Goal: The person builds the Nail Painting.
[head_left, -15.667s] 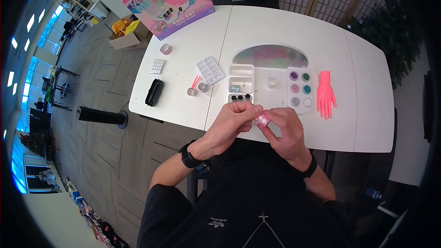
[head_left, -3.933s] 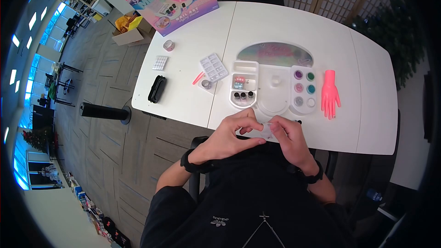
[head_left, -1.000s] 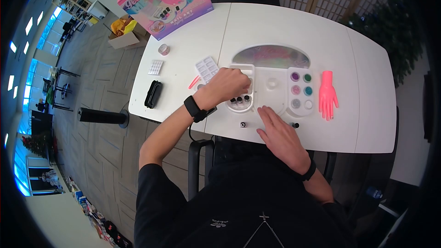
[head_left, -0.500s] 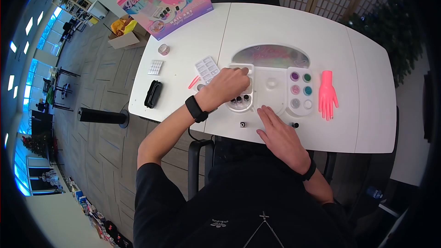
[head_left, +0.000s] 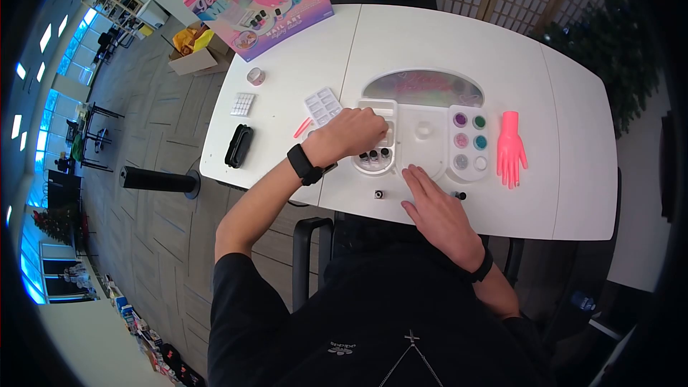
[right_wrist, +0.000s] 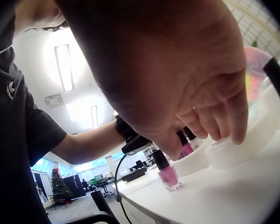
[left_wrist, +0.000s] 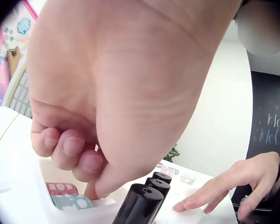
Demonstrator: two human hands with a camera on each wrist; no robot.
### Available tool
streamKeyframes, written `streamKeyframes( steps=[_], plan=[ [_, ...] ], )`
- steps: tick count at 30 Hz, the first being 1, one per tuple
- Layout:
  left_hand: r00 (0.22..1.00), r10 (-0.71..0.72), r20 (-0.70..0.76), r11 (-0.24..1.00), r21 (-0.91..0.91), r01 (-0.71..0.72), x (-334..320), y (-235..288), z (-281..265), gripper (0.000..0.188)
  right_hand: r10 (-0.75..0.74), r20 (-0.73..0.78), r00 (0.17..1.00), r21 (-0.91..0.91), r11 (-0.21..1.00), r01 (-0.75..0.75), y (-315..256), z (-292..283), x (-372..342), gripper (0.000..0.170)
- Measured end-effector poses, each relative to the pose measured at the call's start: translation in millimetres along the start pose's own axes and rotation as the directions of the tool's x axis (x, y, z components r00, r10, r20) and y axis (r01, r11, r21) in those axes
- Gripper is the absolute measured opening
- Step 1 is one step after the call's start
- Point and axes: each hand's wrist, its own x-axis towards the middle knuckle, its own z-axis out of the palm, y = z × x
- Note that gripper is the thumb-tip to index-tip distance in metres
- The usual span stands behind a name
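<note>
My left hand point(head_left: 351, 133) reaches into a compartment of the white tray point(head_left: 378, 104), fingers curled and thumb tip low in it. In the left wrist view a pink patterned roll point(left_wrist: 61, 188) and a teal patterned roll point(left_wrist: 71, 202) lie beside the fingertips. Something white shows by the thumb; I cannot tell whether the fingers pinch it. Black-capped bottles point(left_wrist: 139, 205) stand in front. My right hand point(head_left: 438, 208) rests with straight fingers on the front edge of the white base point(head_left: 414, 154). A pink nail polish bottle point(right_wrist: 168, 176) stands near its thumb.
A dark-capped bottle point(head_left: 459, 196) lies right of my right hand. Glitter pots point(head_left: 461, 140) sit in the right section, beside a pink model hand point(head_left: 510, 150). Leftward are a moulded white tray point(head_left: 323, 105), pink tweezers point(head_left: 302, 127), a black case point(head_left: 239, 146) and the kit box point(head_left: 261, 11).
Earlier both hands held a small item together at the table's front. Since then the left hand has moved to the tray and the right onto the base. Over the last second the left fingers shift slightly.
</note>
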Motion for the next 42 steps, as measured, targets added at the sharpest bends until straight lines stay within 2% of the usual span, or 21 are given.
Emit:
streamKeyframes(
  steps=[5,11,14,17,32,38,41,42],
  plan=[
    [1.000,0.008,0.015,0.999,0.038,-0.008,1.9,-4.5,5.5,0.024,-0.008,-0.010,1.000,-0.014,1.000,0.008,1.5,1.4,-0.2,0.054],
    [0.998,0.015,-0.067,0.999,0.035,-0.012,2.6,-4.3,6.1,0.024,-0.006,-0.012,1.000,-0.013,1.000,0.006,1.7,2.3,-0.3,0.053],
    [0.999,0.013,-0.034,0.999,0.040,-0.012,1.8,-3.0,4.2,0.026,-0.012,-0.017,1.000,-0.016,1.000,0.011,2.4,2.9,-0.6,0.053],
    [0.998,-0.048,0.048,0.998,0.029,0.047,2.6,3.5,-1.9,0.027,-0.014,-0.019,1.000,-0.011,1.000,0.014,2.6,2.3,-0.8,0.053],
    [0.985,-0.074,0.156,0.996,-0.041,0.081,2.6,1.5,-12.6,0.024,-0.011,-0.015,1.000,-0.007,1.000,0.010,2.1,2.1,-0.6,0.051],
    [0.992,-0.051,0.118,0.998,-0.039,0.056,-0.1,-4.3,-7.4,0.024,-0.011,-0.012,1.000,-0.013,1.000,0.011,2.4,2.1,-1.0,0.051],
    [0.976,-0.083,0.203,0.996,-0.017,0.089,2.2,-1.4,-10.5,0.022,-0.016,-0.014,1.000,-0.023,1.000,0.016,2.6,2.5,-1.1,0.051],
    [0.979,-0.076,0.189,0.997,-0.009,0.079,1.7,-1.5,-10.2,0.022,-0.017,-0.015,1.000,-0.027,1.000,0.017,2.6,2.7,-1.1,0.051]
  ],
)
